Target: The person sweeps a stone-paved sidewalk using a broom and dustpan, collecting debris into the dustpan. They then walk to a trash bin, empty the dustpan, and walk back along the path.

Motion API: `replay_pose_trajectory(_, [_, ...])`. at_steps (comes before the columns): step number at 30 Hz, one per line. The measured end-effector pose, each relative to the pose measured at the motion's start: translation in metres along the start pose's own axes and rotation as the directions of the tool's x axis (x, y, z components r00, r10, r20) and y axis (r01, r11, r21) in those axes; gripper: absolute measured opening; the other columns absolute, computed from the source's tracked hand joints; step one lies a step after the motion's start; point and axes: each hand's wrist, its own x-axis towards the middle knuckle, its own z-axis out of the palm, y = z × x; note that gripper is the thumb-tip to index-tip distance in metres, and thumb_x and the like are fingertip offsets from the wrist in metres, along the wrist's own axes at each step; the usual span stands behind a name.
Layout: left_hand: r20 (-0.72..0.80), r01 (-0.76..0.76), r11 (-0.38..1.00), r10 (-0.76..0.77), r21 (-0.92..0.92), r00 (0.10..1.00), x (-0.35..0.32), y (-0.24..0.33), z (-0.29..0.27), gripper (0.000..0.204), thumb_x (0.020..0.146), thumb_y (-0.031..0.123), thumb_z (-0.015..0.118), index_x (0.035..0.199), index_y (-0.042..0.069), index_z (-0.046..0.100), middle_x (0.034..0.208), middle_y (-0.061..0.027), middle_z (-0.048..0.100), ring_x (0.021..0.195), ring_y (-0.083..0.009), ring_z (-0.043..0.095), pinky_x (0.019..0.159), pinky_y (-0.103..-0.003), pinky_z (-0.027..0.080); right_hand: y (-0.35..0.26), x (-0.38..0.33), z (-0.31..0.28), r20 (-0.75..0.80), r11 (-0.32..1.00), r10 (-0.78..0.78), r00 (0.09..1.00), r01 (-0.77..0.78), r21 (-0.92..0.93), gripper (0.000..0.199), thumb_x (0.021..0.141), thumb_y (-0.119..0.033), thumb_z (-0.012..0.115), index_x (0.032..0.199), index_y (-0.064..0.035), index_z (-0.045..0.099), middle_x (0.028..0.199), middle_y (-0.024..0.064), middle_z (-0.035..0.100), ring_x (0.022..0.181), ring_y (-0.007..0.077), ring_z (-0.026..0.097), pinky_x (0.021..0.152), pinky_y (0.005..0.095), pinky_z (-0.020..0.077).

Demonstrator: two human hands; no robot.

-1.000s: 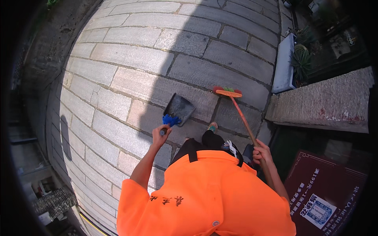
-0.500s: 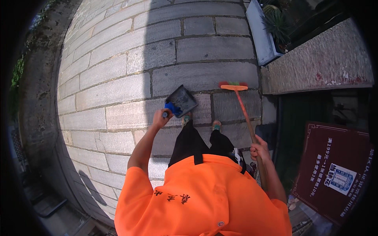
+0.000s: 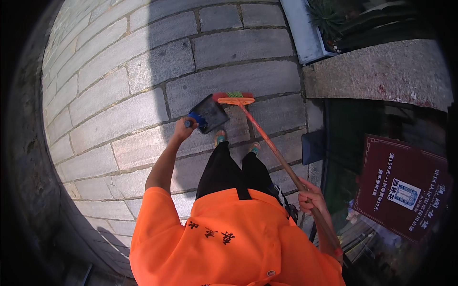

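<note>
The left hand (image 3: 183, 128) is curled closed around a dark handle (image 3: 189, 124), and its round end pokes up. The handle goes with a black dustpan (image 3: 215, 117). A bright blue bit (image 3: 200, 120) sits by the pan's left side, close to the hand (it is too small to tell what it is). The pan is low over the stone ground (image 3: 234, 47), in the shade, nearer the ground's right edge than its left edge. I can't tell if the pan touches the stones.

The right hand (image 3: 310, 197) has its fingers folded around the stick of a broom (image 3: 273, 148). The stick slants up and left to a flat orange head (image 3: 236, 101) with red and green bristles (image 3: 234, 95). The head is at the pan's far right corner and covers a little of it (I can't tell if they touch).

Two shoes (image 3: 220, 137) stand on the stones; the left one is just by the pan's near edge. At the ground's right edge are a gray planter (image 3: 305, 35) with a spiky plant (image 3: 326, 20) and a rough stone block (image 3: 372, 74). A dark red sign (image 3: 377, 190) is to the right of the right hand.
</note>
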Motion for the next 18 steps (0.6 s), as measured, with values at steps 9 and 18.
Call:
replay_pose_trajectory(9, [-0.052,-0.043,0.990,0.037,-0.131,0.998,0.001,-0.016,-0.007,0.018,0.071,0.019,0.074,0.072,0.004,0.064,0.061,-0.0068,0.060,0.059,-0.0130,0.057,0.060,-0.028,0.045,-0.053,0.026,0.013,-0.092,0.986,-0.165,0.982,0.167,0.012,0.057,0.086,-0.002,0.044,0.138,-0.0171,0.027,0.060,0.0026,0.044,0.036,0.0074,0.037,0.031,0.0247,0.0299])
replay_pose_trajectory(18, [-0.105,0.155,0.901,-0.214,-0.405,0.971,0.045,0.028,-0.042,0.020,0.078,0.021,0.070,0.075,0.002,0.063,0.061,-0.0037,0.060,0.054,-0.0097,0.054,0.052,-0.024,0.044,-0.148,0.103,0.005,0.003,0.975,-0.185,0.983,0.183,0.126,0.040,0.089,-0.004,0.041,0.127,-0.0172,0.045,0.060,0.0012,0.046,0.038,0.0054,0.038,0.031,0.0246,0.0316])
